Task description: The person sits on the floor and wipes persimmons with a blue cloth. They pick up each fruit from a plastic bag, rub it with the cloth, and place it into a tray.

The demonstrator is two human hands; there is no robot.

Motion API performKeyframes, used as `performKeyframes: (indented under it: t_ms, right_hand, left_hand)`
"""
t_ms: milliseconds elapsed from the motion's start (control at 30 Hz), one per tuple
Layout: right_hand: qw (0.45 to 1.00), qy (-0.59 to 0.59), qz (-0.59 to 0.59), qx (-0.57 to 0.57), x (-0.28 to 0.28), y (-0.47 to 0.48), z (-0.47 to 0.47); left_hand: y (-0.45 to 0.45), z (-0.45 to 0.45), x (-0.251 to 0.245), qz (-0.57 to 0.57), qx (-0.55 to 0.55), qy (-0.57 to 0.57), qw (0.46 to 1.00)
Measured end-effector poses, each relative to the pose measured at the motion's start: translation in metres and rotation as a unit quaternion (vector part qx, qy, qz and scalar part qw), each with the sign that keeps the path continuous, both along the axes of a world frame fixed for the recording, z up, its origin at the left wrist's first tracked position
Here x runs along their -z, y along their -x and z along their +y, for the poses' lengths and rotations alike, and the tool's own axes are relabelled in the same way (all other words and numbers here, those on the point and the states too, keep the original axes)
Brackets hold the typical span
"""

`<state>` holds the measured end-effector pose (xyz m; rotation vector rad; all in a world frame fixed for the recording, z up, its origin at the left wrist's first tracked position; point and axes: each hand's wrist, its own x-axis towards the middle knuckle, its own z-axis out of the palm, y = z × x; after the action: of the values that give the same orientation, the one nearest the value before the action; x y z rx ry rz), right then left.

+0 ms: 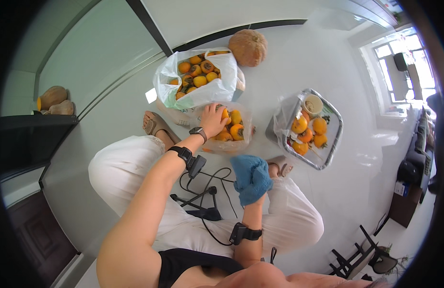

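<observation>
My left hand [213, 120] reaches into a small clear plastic bag [227, 147] of orange persimmons, its fingers on one persimmon [226, 115] near the bag's upper side. Whether the fingers close round that fruit is hard to tell. A blue cloth [251, 177] covers my right hand, which is hidden inside or behind it. Beyond the small bag stands a large white plastic bag [207, 94], full of persimmons [199, 81], its mouth wide apart. To the right, a lined bin [275, 130] has several persimmons [305, 135] and a pale cup [313, 104] at its top.
A ribbed pumpkin [248, 48] sits beside the large bag. Black cables [224, 180] and a folding stool or stand [207, 212] lie between my legs. Two tan squashes [54, 98] rest at the far left. A black chair [355, 255] stands at the lower right.
</observation>
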<state>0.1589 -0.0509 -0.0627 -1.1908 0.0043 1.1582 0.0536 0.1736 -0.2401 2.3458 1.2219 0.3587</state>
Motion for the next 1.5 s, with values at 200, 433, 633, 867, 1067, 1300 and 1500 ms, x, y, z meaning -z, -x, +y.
performKeyframes:
  t_ms: [200, 433, 633, 867, 1067, 1300, 1500]
  right_hand:
    - [0.995, 0.064, 0.075, 0.015, 0.009, -0.003, 0.013]
    - [0.997, -0.044, 0.062, -0.034, 0.020, -0.005, 0.017]
    - [0.992, 0.038, 0.110, 0.040, 0.021, -0.009, 0.014]
    - [0.993, 0.009, 0.111, 0.025, 0.020, -0.016, 0.017]
    - [0.990, -0.052, 0.130, 0.025, 0.020, -0.014, 0.016]
    - [0.981, -0.120, 0.152, -0.024, 0.004, -0.005, 0.019]
    - [0.970, -0.232, 0.047, -0.054, -0.025, -0.024, 0.048]
  left_hand:
    - [0.014, 0.018, -0.049, 0.057, 0.059, -0.021, 0.996]
    - [0.025, 0.127, -0.078, -0.216, -0.106, 0.060, 0.969]
    - [0.071, 0.198, 0.025, 0.221, -0.177, 0.089, 0.955]
    - [0.117, 0.209, 0.063, 0.355, 0.002, -0.038, 0.934]
    - [0.133, 0.198, 0.043, 0.136, -0.022, -0.002, 0.990]
    - [0.124, 0.161, -0.048, -0.097, -0.032, 0.105, 0.989]
    - [0.047, 0.059, -0.141, -0.529, -0.002, 0.356, 0.770]
